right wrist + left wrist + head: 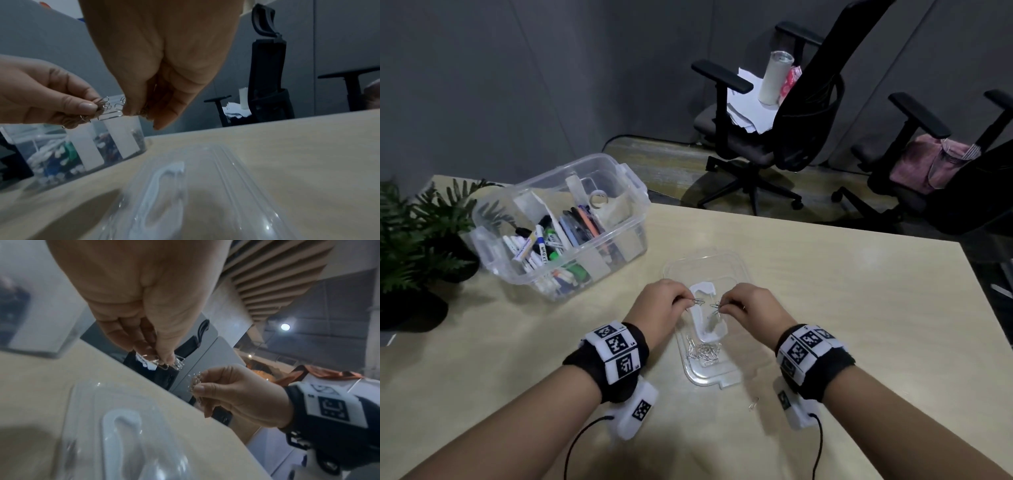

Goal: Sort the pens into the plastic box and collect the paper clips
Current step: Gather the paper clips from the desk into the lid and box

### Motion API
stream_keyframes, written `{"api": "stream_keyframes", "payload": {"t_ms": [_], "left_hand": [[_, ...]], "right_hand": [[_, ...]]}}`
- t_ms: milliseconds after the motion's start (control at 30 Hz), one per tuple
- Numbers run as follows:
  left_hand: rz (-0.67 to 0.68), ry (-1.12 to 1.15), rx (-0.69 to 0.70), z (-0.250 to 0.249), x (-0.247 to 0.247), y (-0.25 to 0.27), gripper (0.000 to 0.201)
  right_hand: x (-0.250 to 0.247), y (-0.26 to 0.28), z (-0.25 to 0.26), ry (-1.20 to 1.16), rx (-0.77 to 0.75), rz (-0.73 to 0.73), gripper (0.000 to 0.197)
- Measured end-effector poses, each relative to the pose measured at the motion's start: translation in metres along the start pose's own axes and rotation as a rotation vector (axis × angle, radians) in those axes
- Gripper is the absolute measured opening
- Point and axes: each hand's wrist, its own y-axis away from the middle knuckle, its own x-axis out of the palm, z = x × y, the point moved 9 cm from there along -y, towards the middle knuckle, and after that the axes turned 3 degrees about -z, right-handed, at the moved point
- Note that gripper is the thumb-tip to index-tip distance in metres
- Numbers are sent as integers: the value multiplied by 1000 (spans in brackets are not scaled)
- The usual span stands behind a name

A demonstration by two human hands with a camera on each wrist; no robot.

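While both hands hang above the clear lid point(717, 375) lying on the tabletop point(842, 308), we record the following. The left hand point(658, 306) pinches a small bunch of paper clips point(699, 302) between thumb and fingertips. The right hand point(751, 310) pinches a second bunch of clips point(715, 307) in the same manner. The two bunches sit just beside each other; we cannot tell whether they touch or are linked. In the right wrist view, one long clip point(110, 115) spans the gap between the two sets of fingertips.

A loose heap of paper clips point(703, 352) lies on the near part of the clear lid, below the hands. A white moulded handle point(705, 315) runs along the middle of that lid. One stray clip point(754, 404) lies on the bare tabletop, near the lid's near right corner.

The plastic box point(558, 222) stands at the far left of the tabletop, well apart from the hands. Its compartments hold markers and pens point(551, 240), upright or leaning. A roll of tape point(598, 199) sits in its far part.

A potted plant point(417, 236) stands left of the box. Two office chairs point(774, 113) stand beyond the tabletop; the nearer holds papers and a white tumbler point(775, 77).
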Motion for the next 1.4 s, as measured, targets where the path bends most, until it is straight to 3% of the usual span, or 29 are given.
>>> {"api": "stream_keyframes", "payload": {"t_ms": [233, 433, 533, 667, 867, 1067, 1267, 1400], "left_hand": [[-216, -12, 25, -9, -111, -23, 9], [-318, -80, -51, 29, -165, -63, 7], [-295, -112, -89, 51, -161, -80, 7], [-169, -201, -180, 81, -139, -93, 14], [-188, -144, -118, 91, -139, -96, 19], [-222, -168, -81, 72, -146, -86, 33], [-198, 18, 89, 22, -131, -64, 26], [-100, 56, 119, 4, -94, -44, 20]], "right_hand": [[-41, -53, 65, 35, -143, -111, 8], [-50, -119, 120, 68, -235, -201, 10], [-43, -150, 136, 68, -238, -250, 11], [-23, -186, 145, 69, -176, -235, 11], [3, -211, 140, 159, -18, -71, 25], [-14, -203, 135, 95, -54, -150, 24], [-43, -166, 118, -4, -107, -266, 20], [-55, -123, 75, 4, -33, -313, 8]]}}
